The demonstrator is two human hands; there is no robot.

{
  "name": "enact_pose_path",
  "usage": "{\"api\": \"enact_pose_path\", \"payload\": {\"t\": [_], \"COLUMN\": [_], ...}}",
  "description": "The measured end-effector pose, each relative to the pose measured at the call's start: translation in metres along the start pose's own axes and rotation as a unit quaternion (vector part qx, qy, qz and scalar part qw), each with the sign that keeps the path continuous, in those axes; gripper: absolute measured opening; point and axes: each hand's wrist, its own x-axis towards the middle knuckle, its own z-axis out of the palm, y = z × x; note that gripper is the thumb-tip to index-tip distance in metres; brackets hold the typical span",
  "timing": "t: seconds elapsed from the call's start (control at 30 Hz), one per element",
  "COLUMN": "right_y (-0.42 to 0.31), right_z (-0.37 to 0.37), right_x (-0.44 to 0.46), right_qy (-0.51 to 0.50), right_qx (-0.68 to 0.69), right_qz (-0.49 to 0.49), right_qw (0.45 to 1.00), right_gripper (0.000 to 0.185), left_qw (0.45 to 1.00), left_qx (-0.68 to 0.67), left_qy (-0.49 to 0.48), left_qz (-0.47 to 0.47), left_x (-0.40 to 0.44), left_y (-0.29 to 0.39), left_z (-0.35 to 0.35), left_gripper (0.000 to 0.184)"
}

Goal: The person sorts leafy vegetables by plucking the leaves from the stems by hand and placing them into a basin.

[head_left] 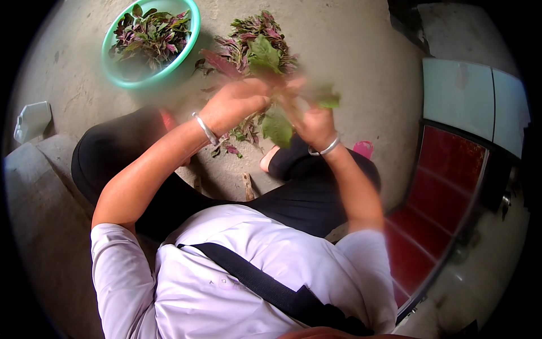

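Observation:
In front of my lap, both hands are on a sprig of amaranth greens (276, 127) with broad green and reddish leaves. My left hand (240, 104) is closed, its thumb and fingers pinching at the leaves. My right hand (316, 124) grips the stem side, with fingers partly blurred. Just beyond the hands lies a pile of purple-green amaranth (257, 37) on the floor. Up and to the left stands a mint-green plastic basin (196, 28) that holds more loose leaves (152, 37). A few scattered leaves (243, 135) lie below my hands, between my legs.
Bare concrete floor (350, 34) surrounds the pile. A pale plastic container (33, 121) is at the far left. On the right is a cabinet with light panels (457, 90) and red tiles (451, 161). Something pink (363, 149) shows beside my right knee.

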Motion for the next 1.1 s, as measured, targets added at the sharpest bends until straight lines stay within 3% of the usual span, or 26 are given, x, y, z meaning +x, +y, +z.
{"api": "enact_pose_path", "payload": {"t": [0.17,0.2,0.27,0.3,0.37,0.4,0.43,0.47,0.53,0.57,0.67,0.8,0.83,0.87,0.97,1.03,1.07,1.1], "right_y": [-0.004,-0.003,0.000,0.000,0.005,0.005,0.004,0.013,0.051,0.057,0.025,0.030,0.028,0.024,0.057,0.083,0.100,0.119], "right_z": [0.001,0.004,0.008,0.003,-0.003,-0.010,-0.017,-0.025,-0.021,-0.018,0.006,0.027,0.025,0.022,0.026,0.035,0.044,0.055], "right_x": [0.000,-0.001,-0.005,-0.005,-0.002,0.005,0.012,0.013,0.007,0.002,-0.008,-0.023,-0.022,-0.017,-0.022,-0.027,-0.033,-0.036], "right_qy": [0.015,0.031,0.064,0.079,0.073,0.067,0.053,-0.014,-0.119,-0.126,-0.109,-0.199,-0.223,-0.247,-0.250,-0.280,-0.293,-0.308], "right_qx": [0.055,0.161,0.366,0.621,0.401,0.371,0.433,0.326,-0.012,-0.040,0.061,0.131,0.137,0.143,0.096,0.053,0.031,0.009], "right_qz": [0.020,0.088,0.213,0.287,0.213,0.221,0.264,0.311,0.286,0.238,0.213,0.197,0.233,0.265,0.286,0.309,0.309,0.308], "right_qw": [0.998,0.983,0.904,0.725,0.888,0.900,0.860,0.893,0.951,0.962,0.969,0.951,0.937,0.921,0.920,0.907,0.904,0.900], "right_gripper": [0.021,0.019,0.017,0.018,0.022,0.022,0.018,0.017,0.017,0.018,0.015,0.012,0.014,0.016,0.022,0.026,0.027,0.029], "left_qw": [0.993,0.987,0.970,0.961,0.952,0.953,0.957,0.960,0.971,0.965,0.971,0.973,0.955,0.973,0.960,0.882,0.912,0.889], "left_qx": [-0.114,-0.158,-0.237,-0.273,-0.298,-0.286,-0.266,-0.247,-0.167,-0.179,-0.140,-0.122,-0.208,-0.089,-0.084,-0.254,-0.155,-0.153], "left_qy": [-0.006,0.005,0.015,0.016,0.048,0.078,0.094,0.110,0.131,0.131,0.056,0.033,0.094,0.129,0.258,0.397,0.376,0.424], "left_qz": [-0.026,-0.036,-0.047,-0.049,-0.053,-0.057,-0.061,-0.069,-0.113,-0.137,-0.187,-0.193,-0.187,-0.167,-0.072,0.018,0.054,0.085], "left_x": [0.002,0.001,0.003,0.003,0.007,0.008,0.011,0.012,0.010,0.010,0.005,0.004,0.001,0.007,0.022,0.034,0.024,0.019], "left_y": [0.003,0.003,0.002,0.000,-0.003,-0.004,-0.005,-0.007,-0.005,-0.002,-0.007,-0.027,-0.017,-0.024,-0.017,-0.022,0.009,0.031], "left_z": [0.004,0.007,0.008,0.003,-0.005,-0.008,-0.014,-0.018,-0.017,-0.010,0.001,-0.004,-0.002,-0.015,-0.078,-0.144,-0.142,-0.140], "left_gripper": [0.013,0.012,0.010,0.010,0.009,0.010,0.008,0.007,0.012,0.015,0.022,0.019,0.014,0.012,0.009,0.019,0.013,0.014]}}
